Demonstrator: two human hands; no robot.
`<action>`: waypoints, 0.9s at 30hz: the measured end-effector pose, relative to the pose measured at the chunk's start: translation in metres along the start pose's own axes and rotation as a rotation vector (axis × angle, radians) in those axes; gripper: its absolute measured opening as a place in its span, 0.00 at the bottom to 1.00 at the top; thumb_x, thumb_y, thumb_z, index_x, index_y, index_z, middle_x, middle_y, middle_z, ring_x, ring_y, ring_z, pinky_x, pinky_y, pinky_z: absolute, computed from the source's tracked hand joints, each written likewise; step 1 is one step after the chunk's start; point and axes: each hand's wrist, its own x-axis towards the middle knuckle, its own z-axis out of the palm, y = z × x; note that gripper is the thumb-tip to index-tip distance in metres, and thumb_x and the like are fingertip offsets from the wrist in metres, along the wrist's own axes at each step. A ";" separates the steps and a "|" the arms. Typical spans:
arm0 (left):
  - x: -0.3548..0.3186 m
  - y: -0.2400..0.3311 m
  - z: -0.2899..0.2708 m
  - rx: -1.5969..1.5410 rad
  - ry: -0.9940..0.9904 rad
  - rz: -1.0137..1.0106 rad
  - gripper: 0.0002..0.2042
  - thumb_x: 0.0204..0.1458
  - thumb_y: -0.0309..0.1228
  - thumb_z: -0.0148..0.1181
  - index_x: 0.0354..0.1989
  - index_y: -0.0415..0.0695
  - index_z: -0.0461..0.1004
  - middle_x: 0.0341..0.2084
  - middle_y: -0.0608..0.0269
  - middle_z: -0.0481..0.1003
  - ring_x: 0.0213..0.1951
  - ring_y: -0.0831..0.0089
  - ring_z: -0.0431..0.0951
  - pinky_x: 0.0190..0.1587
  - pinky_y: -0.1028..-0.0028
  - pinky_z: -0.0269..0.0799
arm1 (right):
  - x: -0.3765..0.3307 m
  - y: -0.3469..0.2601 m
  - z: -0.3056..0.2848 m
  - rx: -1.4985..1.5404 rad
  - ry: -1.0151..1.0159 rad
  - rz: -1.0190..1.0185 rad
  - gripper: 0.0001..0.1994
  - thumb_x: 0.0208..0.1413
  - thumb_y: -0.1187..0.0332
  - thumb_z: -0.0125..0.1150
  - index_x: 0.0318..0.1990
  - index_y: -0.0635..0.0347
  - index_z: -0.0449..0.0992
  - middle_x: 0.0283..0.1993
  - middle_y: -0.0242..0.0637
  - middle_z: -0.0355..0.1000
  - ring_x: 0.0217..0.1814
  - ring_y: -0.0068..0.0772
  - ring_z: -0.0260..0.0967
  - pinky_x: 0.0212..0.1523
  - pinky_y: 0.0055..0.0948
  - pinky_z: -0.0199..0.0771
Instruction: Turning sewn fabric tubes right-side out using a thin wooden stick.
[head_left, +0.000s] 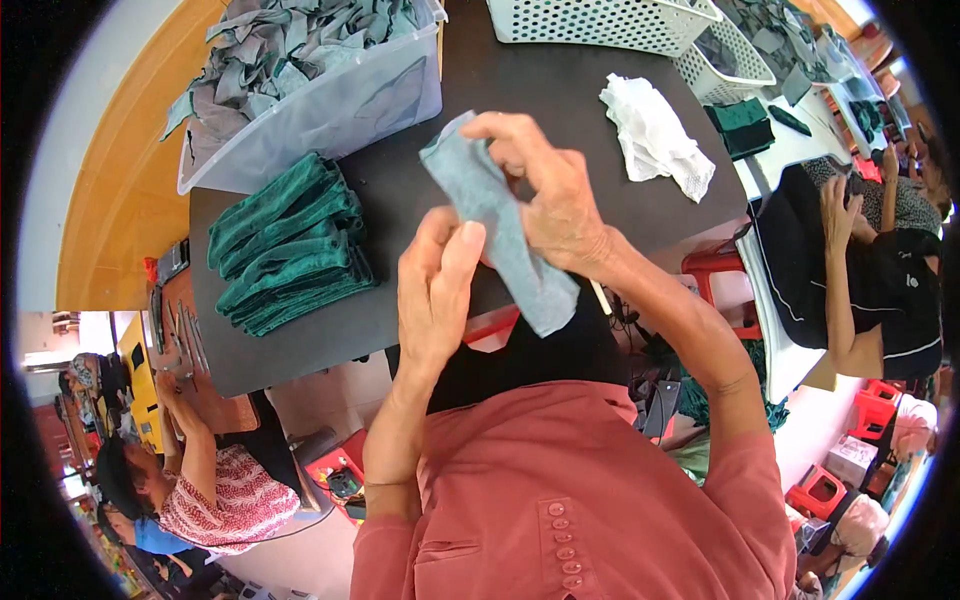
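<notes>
A long grey-green strip of fabric [510, 235] hangs slantwise between my hands, over the near edge of the dark table [400, 180]. My left hand [440, 280] pinches its left edge near the middle, thumb and fingers together. Higher up, my right hand [550, 195] curls its fingers round the upper part of the strip; some fingertips are hidden behind the cloth. The lower end dangles free. Left of my hands lies a stack of folded dark green velvety pieces [290, 245].
A clear plastic bin [340, 120] heaped with grey-green fabric pieces [290, 50] stands at the far left. A crumpled white cloth [655, 135] lies to the right, near a white perforated basket [600, 25]. Other people sit at tables left [225, 500] and right [850, 270].
</notes>
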 end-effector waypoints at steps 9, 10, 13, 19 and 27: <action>-0.016 -0.025 0.021 -0.108 0.117 0.051 0.16 0.60 0.37 0.48 0.23 0.38 0.67 0.18 0.73 0.64 0.23 0.83 0.59 0.26 0.79 0.57 | -0.013 0.008 0.011 -0.028 -0.003 -0.034 0.16 0.41 0.79 0.64 0.40 0.63 0.71 0.29 0.35 0.71 0.27 0.24 0.69 0.29 0.22 0.70; -0.013 -0.022 0.017 -0.128 0.074 0.024 0.16 0.60 0.37 0.48 0.23 0.38 0.67 0.18 0.74 0.64 0.23 0.83 0.59 0.26 0.79 0.57 | -0.013 0.008 0.008 -0.028 -0.005 -0.033 0.16 0.41 0.79 0.64 0.40 0.63 0.71 0.29 0.35 0.71 0.27 0.24 0.69 0.29 0.22 0.70; -0.001 -0.018 0.005 -0.184 0.060 0.009 0.14 0.60 0.37 0.49 0.26 0.41 0.69 0.19 0.76 0.62 0.23 0.86 0.56 0.26 0.81 0.53 | -0.011 0.005 0.005 -0.024 -0.039 -0.056 0.11 0.40 0.78 0.65 0.34 0.64 0.71 0.27 0.34 0.70 0.24 0.23 0.67 0.26 0.22 0.68; -0.007 -0.037 0.023 -0.355 0.075 0.006 0.12 0.59 0.37 0.50 0.33 0.41 0.72 0.20 0.78 0.62 0.23 0.88 0.56 0.25 0.84 0.51 | -0.013 0.005 0.012 -0.073 0.047 -0.006 0.13 0.37 0.78 0.65 0.31 0.63 0.67 0.24 0.33 0.66 0.20 0.21 0.62 0.20 0.23 0.63; 0.007 -0.021 0.011 -0.287 0.038 -0.080 0.15 0.60 0.38 0.49 0.28 0.39 0.70 0.19 0.71 0.67 0.24 0.84 0.63 0.28 0.82 0.59 | -0.007 0.005 0.000 -0.014 -0.074 -0.043 0.14 0.39 0.78 0.65 0.31 0.62 0.64 0.27 0.34 0.65 0.26 0.22 0.63 0.28 0.22 0.65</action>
